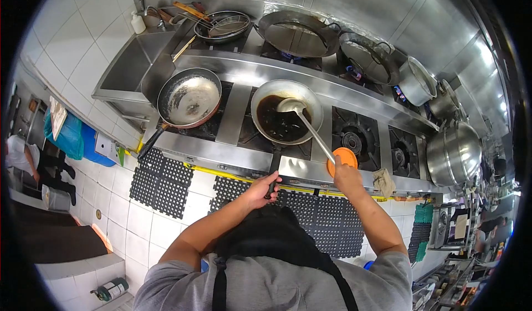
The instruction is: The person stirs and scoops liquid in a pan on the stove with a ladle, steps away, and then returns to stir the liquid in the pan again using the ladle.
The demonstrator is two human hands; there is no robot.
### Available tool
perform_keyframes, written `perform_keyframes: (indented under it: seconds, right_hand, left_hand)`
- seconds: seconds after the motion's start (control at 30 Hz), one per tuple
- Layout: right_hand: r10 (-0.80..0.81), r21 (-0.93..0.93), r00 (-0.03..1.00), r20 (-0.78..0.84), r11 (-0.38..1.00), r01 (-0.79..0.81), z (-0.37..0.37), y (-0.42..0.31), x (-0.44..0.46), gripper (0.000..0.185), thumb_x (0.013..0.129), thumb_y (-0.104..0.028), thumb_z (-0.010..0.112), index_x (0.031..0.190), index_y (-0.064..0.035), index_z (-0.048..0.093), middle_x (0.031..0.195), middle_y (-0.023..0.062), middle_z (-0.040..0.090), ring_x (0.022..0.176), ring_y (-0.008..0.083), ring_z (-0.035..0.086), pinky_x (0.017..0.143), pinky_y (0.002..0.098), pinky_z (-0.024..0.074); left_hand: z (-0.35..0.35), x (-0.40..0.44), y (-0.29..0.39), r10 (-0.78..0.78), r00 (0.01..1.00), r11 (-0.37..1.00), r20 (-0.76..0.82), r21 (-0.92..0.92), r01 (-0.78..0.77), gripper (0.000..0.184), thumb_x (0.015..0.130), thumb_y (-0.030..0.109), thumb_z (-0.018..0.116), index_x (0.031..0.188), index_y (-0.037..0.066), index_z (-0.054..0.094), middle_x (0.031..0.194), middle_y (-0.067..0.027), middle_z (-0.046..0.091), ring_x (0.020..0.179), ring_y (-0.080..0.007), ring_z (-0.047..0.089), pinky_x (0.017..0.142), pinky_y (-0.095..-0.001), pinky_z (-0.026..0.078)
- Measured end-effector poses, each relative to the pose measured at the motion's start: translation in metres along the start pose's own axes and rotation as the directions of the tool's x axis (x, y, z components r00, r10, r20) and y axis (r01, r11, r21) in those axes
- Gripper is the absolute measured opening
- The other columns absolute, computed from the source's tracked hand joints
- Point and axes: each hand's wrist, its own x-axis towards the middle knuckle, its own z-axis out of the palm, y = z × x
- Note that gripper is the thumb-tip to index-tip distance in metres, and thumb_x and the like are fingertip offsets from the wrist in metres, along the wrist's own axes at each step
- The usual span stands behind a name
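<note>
My left hand [261,191] is wrapped round the black handle of a frying pan [260,97] on the front burner. Dark brown liquid [271,123] covers much of the pan's bottom. My right hand [348,178] grips the long handle of a metal ladle [317,136], whose bowl rests in the liquid on the pan's right side. Just beyond that hand lies a round orange dish or lid [347,157] at the stove's front edge; the hand partly covers it. I cannot tell whether they touch.
A worn frying pan [191,99] sits on the left burner. Behind are large woks [299,34], a strainer [228,26] and a pot [417,82]. A cloth [383,182] hangs at the front edge; a big steel pot [453,153] stands right. Another person [27,158] is far left.
</note>
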Motion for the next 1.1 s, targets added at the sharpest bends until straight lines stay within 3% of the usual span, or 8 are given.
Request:
perform_keyframes:
  seconds: [0.27,0.37,0.73,1.1]
  right_hand:
    - [-0.014,-0.053,0.999,0.049,0.998,0.017,-0.008,0.009,-0.020,0.039,0.082,-0.005,0.059,0.117,-0.0031,0.044,0.077,0.0212,0.067,0.069,0.0398,0.068,0.061,0.0496,0.0553]
    - [-0.039,-0.037,0.997,0.065,0.998,0.042,-0.020,0.006,-0.029,0.040,0.079,-0.002,0.060,0.116,0.0019,0.046,0.074,0.0210,0.067,0.069,0.0376,0.069,0.061,0.0471,0.0566]
    - [-0.018,0.262,0.982,0.187,0.965,-0.032,-0.027,-0.005,-0.055,0.035,0.081,-0.007,0.058,0.113,-0.0021,0.046,0.082,0.0289,0.065,0.078,0.0477,0.065,0.071,0.0569,0.0520]
    - [-0.018,0.413,0.996,0.089,0.910,-0.020,0.006,-0.024,-0.038,0.035,0.080,-0.008,0.061,0.111,-0.0022,0.046,0.085,0.0315,0.064,0.085,0.0505,0.063,0.078,0.0571,0.0503]
  left_hand:
    - [-0.003,0.005,-0.003,0.001,1.000,1.000,-0.007,0.005,-0.001,0.035,0.099,0.044,0.055,0.104,0.010,0.053,0.072,-0.0010,0.048,0.054,-0.0125,0.039,0.051,-0.0285,0.034]
    - [-0.002,0.004,-0.002,-0.004,1.000,1.000,-0.021,0.018,0.005,0.035,0.099,0.045,0.055,0.104,0.010,0.053,0.072,-0.0011,0.048,0.054,-0.0125,0.040,0.051,-0.0287,0.034]
    - [-0.002,0.003,-0.001,-0.019,1.000,1.000,-0.012,0.011,0.019,0.036,0.098,0.046,0.056,0.104,0.011,0.054,0.072,-0.0007,0.048,0.055,-0.0125,0.040,0.052,-0.0287,0.034]
    - [-0.004,0.005,-0.003,-0.006,1.000,1.000,0.006,0.002,0.006,0.034,0.099,0.045,0.055,0.103,0.011,0.054,0.071,-0.0008,0.049,0.054,-0.0131,0.040,0.052,-0.0287,0.034]
